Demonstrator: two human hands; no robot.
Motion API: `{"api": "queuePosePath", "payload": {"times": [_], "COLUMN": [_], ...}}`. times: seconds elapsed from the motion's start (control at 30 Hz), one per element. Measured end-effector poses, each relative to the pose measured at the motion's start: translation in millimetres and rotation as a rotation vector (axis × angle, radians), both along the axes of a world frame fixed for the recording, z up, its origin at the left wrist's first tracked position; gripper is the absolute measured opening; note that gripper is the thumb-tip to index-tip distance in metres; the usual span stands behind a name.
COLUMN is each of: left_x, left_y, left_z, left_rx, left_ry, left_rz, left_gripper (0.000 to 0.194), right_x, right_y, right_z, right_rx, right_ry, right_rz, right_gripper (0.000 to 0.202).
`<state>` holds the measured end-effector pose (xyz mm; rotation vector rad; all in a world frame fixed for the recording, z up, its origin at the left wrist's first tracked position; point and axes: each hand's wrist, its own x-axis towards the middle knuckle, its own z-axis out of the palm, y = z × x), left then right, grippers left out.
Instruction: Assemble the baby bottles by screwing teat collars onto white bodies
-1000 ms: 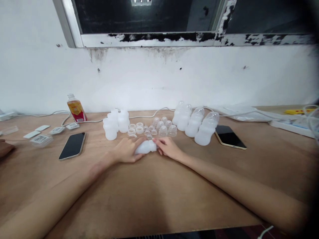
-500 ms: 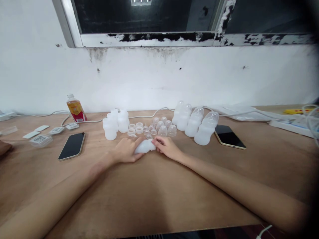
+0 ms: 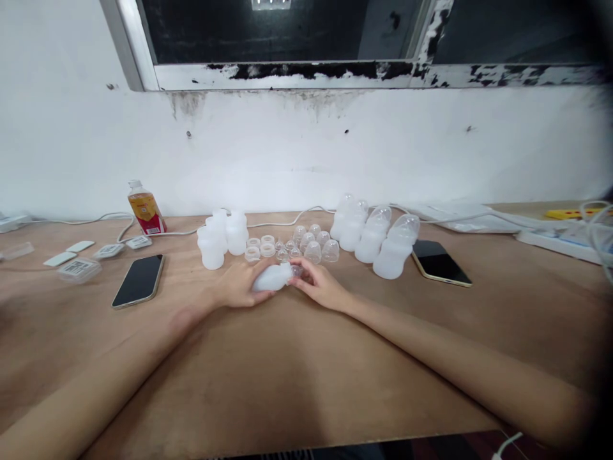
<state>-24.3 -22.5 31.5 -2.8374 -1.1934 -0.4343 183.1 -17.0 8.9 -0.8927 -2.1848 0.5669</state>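
My left hand (image 3: 242,284) is wrapped round the body of a frosted white baby bottle (image 3: 271,278), which lies tilted with its mouth to the right. At that end, my right hand (image 3: 320,285) has thumb and fingers closed round the collar ring (image 3: 288,271). A clear teat (image 3: 297,271) shows between those fingers. Just behind my hands are loose white collar rings (image 3: 267,249), small clear teats (image 3: 290,246) and several clear dome caps (image 3: 313,251).
Uncapped bottles (image 3: 211,249) stand at left, capped bottles (image 3: 396,249) at right. A phone (image 3: 138,281) lies on the left, another phone (image 3: 441,263) on the right. A drink bottle (image 3: 146,209), small plastic cases (image 3: 79,269) and a white cable (image 3: 282,223) are farther out.
The held bottle and both hands have shifted slightly left. My right fingers have opened wider round the bottle's end, and a clear teat now shows there. A dark shape at the far left edge is gone.
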Motion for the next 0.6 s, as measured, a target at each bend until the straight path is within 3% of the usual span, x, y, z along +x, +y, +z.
{"api": "queuePosePath", "payload": {"times": [0.1,0.2,0.4,0.6], "left_x": [1,0,-1,18], "left_y": [-1,1,2,-18], "left_z": [0.2,-0.5,0.3,4.7], "left_rx": [0.007,0.007,-0.04,-0.021], "left_ry": [0.049,0.049,-0.026,-0.053], "left_rz": [-0.039,-0.044,-0.105,-0.043], "left_gripper": [0.052,0.054,0.054,0.047], "right_x": [0,1,2,-2], "right_y": [3,1,-1,1], "right_z": [-2.6,-2.6,-1.2,-3.9], "right_rx": [-0.021,0.063,0.264,0.254], "right_ry": [-0.093,-0.149,-0.091,0.139], "right_rz": [-0.094,-0.1,0.12,-0.085], "right_gripper": [0.032,0.033,0.03,0.024]}}
